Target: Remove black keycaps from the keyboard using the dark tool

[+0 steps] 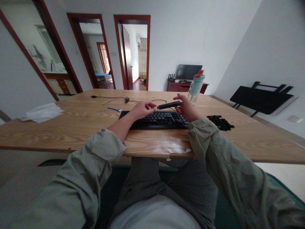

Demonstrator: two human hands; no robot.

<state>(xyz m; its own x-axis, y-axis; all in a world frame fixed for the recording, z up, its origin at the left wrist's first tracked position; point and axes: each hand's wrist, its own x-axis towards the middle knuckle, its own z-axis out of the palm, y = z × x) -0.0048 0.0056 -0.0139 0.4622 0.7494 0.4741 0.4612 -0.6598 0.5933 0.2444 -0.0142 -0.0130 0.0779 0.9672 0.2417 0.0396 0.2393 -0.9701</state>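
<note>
My right hand (186, 108) holds a slim black tool (168, 105) by its far right end, above the keyboard. A small metal-coloured tip on the tool points left toward my left hand (145, 109). The fingers of that hand are drawn together beside the tip; whether something small is between them is too fine to make out. Below both hands a black keyboard (159, 121) lies on the wooden table, its left and right parts partly covered by my wrists. To the right is a loose pile of small black pieces that look like keycaps (220, 122).
A small blue-handled brush (113, 109) lies left of the keyboard. Behind it runs a black cable (109, 97) with a tangled loop. A water bottle (196, 86) stands behind my right hand. Crumpled white tissue (44, 112) rests on the table's (71, 133) left side.
</note>
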